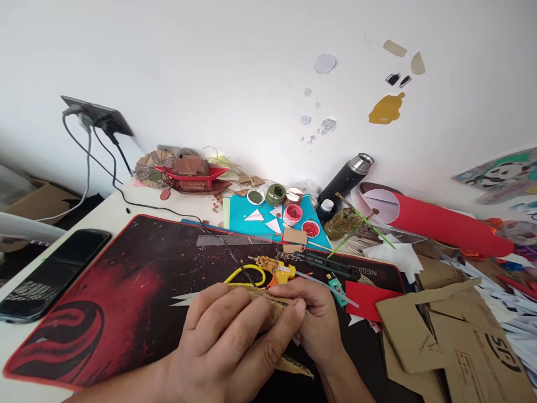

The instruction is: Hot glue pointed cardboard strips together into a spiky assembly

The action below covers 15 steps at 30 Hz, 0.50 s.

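My left hand (230, 341) is curled over a brown cardboard piece (293, 366), its thumb and fingers closed on it. From the other side my right hand (321, 319) pinches the same piece between thumb and fingers. A pointed end of the cardboard juts out below the hands; most of the rest is hidden by my fingers. Just beyond the hands lie yellow-handled scissors (245, 274), with their blades pointing left from behind my left hand. Beside them rests a yellow hot glue gun (283, 271). A dark utility knife (327, 264) lies farther right.
Paint pots (276, 194) stand on a blue sheet (239, 215) at the back, near a red cardboard boat model (191, 170). A black thermos (346, 179) leans against the wall. Cardboard scraps (470, 347) crowd the right; a phone (54, 274) lies left on the mouse mat's edge (84, 246).
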### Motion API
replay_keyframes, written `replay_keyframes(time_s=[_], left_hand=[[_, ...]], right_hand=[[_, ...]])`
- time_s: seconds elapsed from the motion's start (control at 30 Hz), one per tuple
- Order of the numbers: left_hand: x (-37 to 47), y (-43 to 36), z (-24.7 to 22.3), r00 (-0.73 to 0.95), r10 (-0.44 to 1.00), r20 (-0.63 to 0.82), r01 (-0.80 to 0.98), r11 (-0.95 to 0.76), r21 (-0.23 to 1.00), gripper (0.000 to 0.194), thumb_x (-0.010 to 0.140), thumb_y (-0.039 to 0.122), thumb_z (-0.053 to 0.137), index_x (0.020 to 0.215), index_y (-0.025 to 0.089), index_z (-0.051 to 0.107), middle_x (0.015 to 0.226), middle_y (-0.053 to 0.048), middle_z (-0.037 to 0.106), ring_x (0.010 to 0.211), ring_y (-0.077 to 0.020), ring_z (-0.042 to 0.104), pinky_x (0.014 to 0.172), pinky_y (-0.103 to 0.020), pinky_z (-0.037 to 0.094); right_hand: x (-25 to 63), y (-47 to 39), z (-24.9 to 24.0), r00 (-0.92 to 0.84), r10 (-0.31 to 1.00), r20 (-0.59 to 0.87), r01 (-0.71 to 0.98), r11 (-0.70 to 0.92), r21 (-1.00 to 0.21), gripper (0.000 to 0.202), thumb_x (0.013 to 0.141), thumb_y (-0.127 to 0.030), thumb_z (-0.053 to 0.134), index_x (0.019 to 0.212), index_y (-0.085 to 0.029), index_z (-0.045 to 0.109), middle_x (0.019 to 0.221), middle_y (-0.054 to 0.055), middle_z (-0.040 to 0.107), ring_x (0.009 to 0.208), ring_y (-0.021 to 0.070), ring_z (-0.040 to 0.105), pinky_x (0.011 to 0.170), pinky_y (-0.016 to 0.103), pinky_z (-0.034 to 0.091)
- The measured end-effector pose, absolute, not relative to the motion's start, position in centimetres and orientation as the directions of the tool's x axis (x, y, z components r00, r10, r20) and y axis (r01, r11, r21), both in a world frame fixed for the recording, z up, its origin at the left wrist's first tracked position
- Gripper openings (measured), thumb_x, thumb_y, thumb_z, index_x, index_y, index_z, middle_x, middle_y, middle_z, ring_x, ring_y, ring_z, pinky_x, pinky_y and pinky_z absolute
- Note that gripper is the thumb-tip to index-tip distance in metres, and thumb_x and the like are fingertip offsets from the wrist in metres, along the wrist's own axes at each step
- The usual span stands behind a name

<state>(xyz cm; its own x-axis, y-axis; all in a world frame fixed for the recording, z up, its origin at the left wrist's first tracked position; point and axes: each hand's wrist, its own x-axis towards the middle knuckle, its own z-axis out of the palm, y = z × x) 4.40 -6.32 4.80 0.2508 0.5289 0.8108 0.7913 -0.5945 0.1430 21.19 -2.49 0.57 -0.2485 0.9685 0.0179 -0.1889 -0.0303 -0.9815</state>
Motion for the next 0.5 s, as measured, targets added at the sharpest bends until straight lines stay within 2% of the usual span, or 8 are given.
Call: replay_keyframes(time_s=[0.17,0.33,0.5], left_hand=[[3.8,-6.0,4.4,0.307,0.560,0.769,0.738,-0.651,0.179,0.031,0.108,0.013,0.051,0.127,0.017,0.076,0.107,-0.007,0.064,0.101,-0.0216,0.060,0.095,-0.040,0.049],[3.6,-5.3,3.8,0.286,0.598,0.748,0.739,-0.635,0.225,0.038,0.101,0.008,0.056,0.135,0.013,0.072,0.112,-0.010,0.061,0.102,-0.0236,0.060,0.095,-0.039,0.054],[3.5,-4.7,3.8,0.269,0.620,0.738,0.728,-0.632,0.265,0.037,0.099,0.011,0.060,0.133,0.013,0.073,0.107,-0.011,0.063,0.101,-0.0239,0.063,0.092,-0.039,0.058]], right_hand=[[21.1,-2.3,1.3,-0.257,0.965,0.046,-0.184,-0.002,-0.983,0.036,0.090,-0.059,0.082,0.092,-0.024,0.090,0.044,-0.003,0.053,0.035,0.0099,0.041,0.036,0.021,0.030],[21.0,-2.3,1.9,-0.225,0.967,0.118,-0.050,0.109,-0.993,0.037,0.097,-0.055,0.075,0.093,-0.021,0.088,0.053,-0.002,0.057,0.046,0.0107,0.046,0.047,0.022,0.039],[20.5,-2.5,1.9,-0.208,0.949,0.236,0.053,0.252,-0.966,0.037,0.105,-0.043,0.067,0.081,-0.019,0.083,0.058,0.000,0.062,0.049,0.0108,0.048,0.049,0.022,0.040]])
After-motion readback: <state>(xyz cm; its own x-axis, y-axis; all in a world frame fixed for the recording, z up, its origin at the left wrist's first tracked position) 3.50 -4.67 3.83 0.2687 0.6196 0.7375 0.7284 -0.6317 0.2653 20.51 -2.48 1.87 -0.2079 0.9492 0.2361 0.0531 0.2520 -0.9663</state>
